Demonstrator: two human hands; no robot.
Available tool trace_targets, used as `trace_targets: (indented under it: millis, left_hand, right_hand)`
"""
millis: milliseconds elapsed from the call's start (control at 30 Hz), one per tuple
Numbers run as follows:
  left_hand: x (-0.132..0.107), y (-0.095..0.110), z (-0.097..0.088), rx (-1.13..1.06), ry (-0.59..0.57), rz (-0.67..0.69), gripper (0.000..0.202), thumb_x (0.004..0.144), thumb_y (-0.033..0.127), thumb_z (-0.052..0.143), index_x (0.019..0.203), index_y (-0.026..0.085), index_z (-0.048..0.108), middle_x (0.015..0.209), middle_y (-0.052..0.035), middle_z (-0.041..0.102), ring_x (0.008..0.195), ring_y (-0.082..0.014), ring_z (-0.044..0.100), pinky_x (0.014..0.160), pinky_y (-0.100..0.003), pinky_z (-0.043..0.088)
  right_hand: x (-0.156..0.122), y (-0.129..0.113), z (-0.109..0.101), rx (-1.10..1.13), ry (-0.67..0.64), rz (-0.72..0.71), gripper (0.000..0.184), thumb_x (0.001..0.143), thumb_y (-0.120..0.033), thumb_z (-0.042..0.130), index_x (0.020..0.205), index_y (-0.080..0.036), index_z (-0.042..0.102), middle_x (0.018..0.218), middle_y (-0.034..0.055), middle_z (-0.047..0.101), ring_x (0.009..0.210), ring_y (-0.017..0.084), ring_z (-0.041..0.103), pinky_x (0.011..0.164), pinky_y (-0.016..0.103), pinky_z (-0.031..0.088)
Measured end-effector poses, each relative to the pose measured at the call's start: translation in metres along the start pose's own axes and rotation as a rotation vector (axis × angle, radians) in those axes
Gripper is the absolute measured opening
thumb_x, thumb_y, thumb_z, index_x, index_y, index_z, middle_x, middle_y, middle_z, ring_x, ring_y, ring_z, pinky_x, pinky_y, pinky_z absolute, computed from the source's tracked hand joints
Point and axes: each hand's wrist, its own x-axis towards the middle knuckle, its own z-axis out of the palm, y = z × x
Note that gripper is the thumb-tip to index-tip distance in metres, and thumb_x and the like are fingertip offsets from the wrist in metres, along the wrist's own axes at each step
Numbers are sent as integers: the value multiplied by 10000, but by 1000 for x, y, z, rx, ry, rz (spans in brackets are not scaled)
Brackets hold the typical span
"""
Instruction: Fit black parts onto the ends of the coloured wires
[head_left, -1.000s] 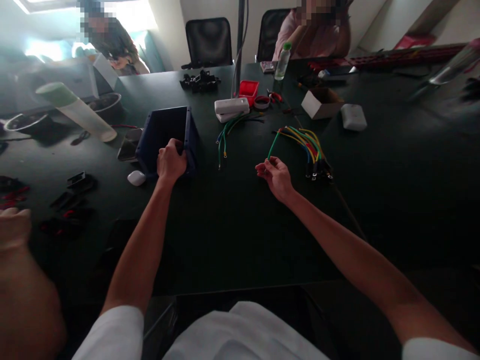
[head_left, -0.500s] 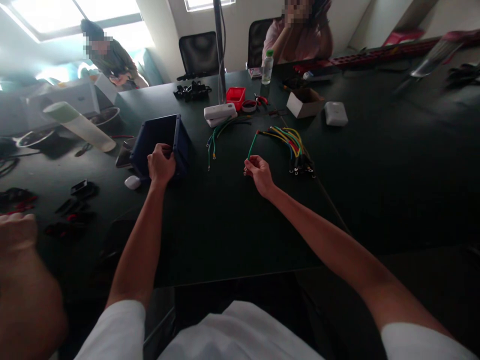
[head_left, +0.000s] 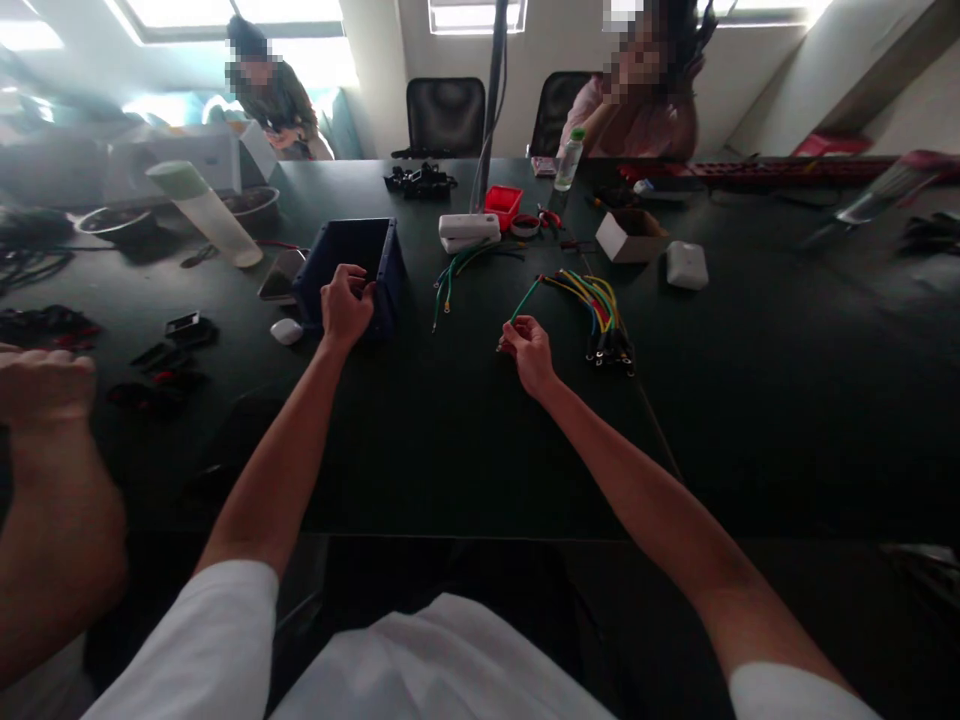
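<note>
We see green on the single wire [head_left: 526,299]; yellow, green, blue and red across the wire bundle [head_left: 596,298]; navy on the bin [head_left: 390,280], bright red on the small tray [head_left: 495,208], dark green on our bench [head_left: 450,440], white on our sleeves [head_left: 225,610].

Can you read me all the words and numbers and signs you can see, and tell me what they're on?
There are none that I can read.
Blue bin: no lettering that I can make out.
Green wire: too thin to show any print.
Small pink packet near the bottle: too small to tell if it has words.
White box at the back left: too blurred to read.
</note>
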Motion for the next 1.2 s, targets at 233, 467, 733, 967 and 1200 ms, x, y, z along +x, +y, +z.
trace_targets:
  millis: [233, 467, 733, 967, 1200]
  left_hand:
    - [-9, -9, 0, -64, 3, -31, 262, 777, 231, 673, 1024, 211, 591, 845, -22, 664, 738, -169, 624, 812, -350, 471]
    - [-16, -12, -4, -169, 2, -48, 266, 779, 264, 684, 1015, 208, 575, 825, -11, 650, 728, -159, 643, 726, -311, 497]
    - [-40, 3, -10, -325, 46, -130, 251, 847, 302, 623, 1058, 217, 516, 878, -11, 664, 674, -128, 662, 622, -254, 513]
    - [-67, 16, -8, -254, 76, -128, 262, 922, 357, 550, 1139, 235, 468, 962, -28, 687, 829, -144, 690, 761, -281, 540]
    - [-70, 11, -13, -200, 36, -49, 274, 917, 393, 567, 1128, 237, 490, 956, -29, 695, 845, -154, 684, 780, -289, 524]
  right_hand:
    - [0, 1, 1, -17, -5, -41, 307, 719, -417, 744, 877, -224, 565, 773, -44, 562, 663, 99, 567, 614, 252, 517]
    - [-1, 0, 1, -25, -9, -32, 307, 712, -420, 744, 874, -231, 565, 781, -43, 562, 678, 101, 574, 615, 246, 518]
    - [-3, -2, 2, -26, -13, -28, 314, 711, -418, 744, 874, -224, 558, 766, -50, 560, 668, 95, 564, 617, 239, 511]
    - [-5, -5, 3, -43, -10, -20, 313, 716, -419, 757, 872, -232, 560, 771, -48, 556, 676, 98, 563, 626, 244, 512]
    - [-4, -2, 2, -35, -20, -19, 264, 737, -372, 756, 875, -235, 576, 777, -46, 560, 682, 99, 563, 633, 247, 511]
